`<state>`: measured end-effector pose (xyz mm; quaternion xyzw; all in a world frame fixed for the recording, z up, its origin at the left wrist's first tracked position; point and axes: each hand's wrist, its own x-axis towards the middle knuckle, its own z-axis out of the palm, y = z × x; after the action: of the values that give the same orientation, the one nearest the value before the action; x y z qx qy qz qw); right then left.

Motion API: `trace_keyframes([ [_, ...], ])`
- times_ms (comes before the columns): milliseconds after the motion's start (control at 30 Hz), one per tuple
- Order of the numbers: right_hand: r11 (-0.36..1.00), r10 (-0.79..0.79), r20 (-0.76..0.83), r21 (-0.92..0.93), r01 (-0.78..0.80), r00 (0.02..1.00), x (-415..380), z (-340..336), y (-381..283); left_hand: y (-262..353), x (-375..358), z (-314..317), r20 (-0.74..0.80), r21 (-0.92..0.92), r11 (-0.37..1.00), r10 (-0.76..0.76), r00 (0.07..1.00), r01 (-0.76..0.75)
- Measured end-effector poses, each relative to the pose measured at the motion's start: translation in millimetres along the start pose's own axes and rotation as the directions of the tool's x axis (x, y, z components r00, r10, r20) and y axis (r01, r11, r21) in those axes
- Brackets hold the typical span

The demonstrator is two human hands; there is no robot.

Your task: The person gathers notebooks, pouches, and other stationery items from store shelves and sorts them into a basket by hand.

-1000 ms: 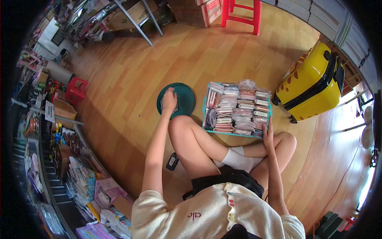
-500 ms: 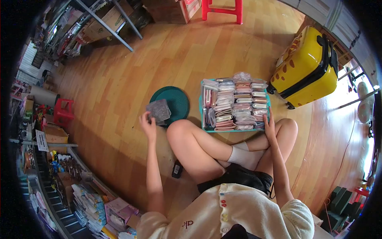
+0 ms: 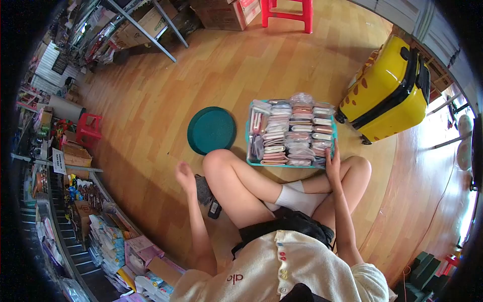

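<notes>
My left hand [image 3: 185,176] is raised beside my left knee, its fingers loosely together and partly turned from view; nothing can be made out in it. Beneath and beside it, a grey cloth-like item [image 3: 203,190] lies on the floor against my leg, next to a small black object [image 3: 215,210]. A round green tray [image 3: 212,131] rests on the floor beyond my knee. My right hand [image 3: 332,163] touches the near right corner of a turquoise basket [image 3: 248,146]. Rows of wrapped, folded wallet-like items [image 3: 300,136] fill this basket, and my fingers lie along its side.
A yellow suitcase [image 3: 392,90] stands at the right. Red stools are at the top [image 3: 307,15] and left [image 3: 89,129]. Metal shelving [image 3: 143,32] and cardboard boxes stand at the back left. Packed goods [image 3: 108,246] line the lower left.
The grey item has left the green tray's edge and now lies by my left knee. My left hand has drawn back towards me. My right hand stays at the basket.
</notes>
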<state>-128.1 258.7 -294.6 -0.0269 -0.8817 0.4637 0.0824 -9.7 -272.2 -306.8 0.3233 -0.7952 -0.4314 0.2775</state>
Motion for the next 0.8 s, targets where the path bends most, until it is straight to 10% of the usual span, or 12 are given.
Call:
trace_keyframes([
  [67, 1.0, 0.001, -0.002, 0.004, -0.001, 1.0, -1.4, -2.6, -6.5, 72.2, 21.9, 43.1, -0.217, -0.231, 0.966, 0.063, 0.974, -0.114],
  [133, 1.0, -0.007, -0.01, -0.005, 0.007, 1.0, -1.9, -4.1, -7.6, 129.6, 21.9, 92.2, 0.086, -0.222, 0.975, 0.052, 0.995, -0.032],
  [233, 1.0, 0.001, -0.004, 0.008, -0.001, 1.0, -2.9, -7.4, -11.0, 140.3, 4.9, 180.8, 0.328, 0.072, 0.896, 0.393, 0.859, -0.437],
  [300, 1.0, 0.001, -0.027, 0.022, -0.001, 1.0, -4.7, -8.1, -9.2, 122.0, 5.2, 208.8, 0.598, 0.085, 0.955, 0.181, 0.781, -0.286],
  [400, 0.999, 0.017, -0.026, 0.044, -0.016, 1.0, -4.7, -10.8, -6.2, 123.8, 16.5, 204.0, 0.478, 0.099, 0.885, 0.359, 0.802, -0.456],
  [667, 0.999, -0.04, -0.015, 0.03, 0.04, 0.999, -2.6, -3.1, 1.9, 131.2, 86.5, 67.3, 0.322, -0.451, 0.857, -0.105, 0.941, 0.25],
  [800, 0.999, -0.003, -0.003, 0.038, 0.003, 1.0, -2.7, -3.4, -6.9, -1.6, 108.5, 81.6, 0.391, -0.36, 0.705, -0.481, 0.785, 0.611],
])
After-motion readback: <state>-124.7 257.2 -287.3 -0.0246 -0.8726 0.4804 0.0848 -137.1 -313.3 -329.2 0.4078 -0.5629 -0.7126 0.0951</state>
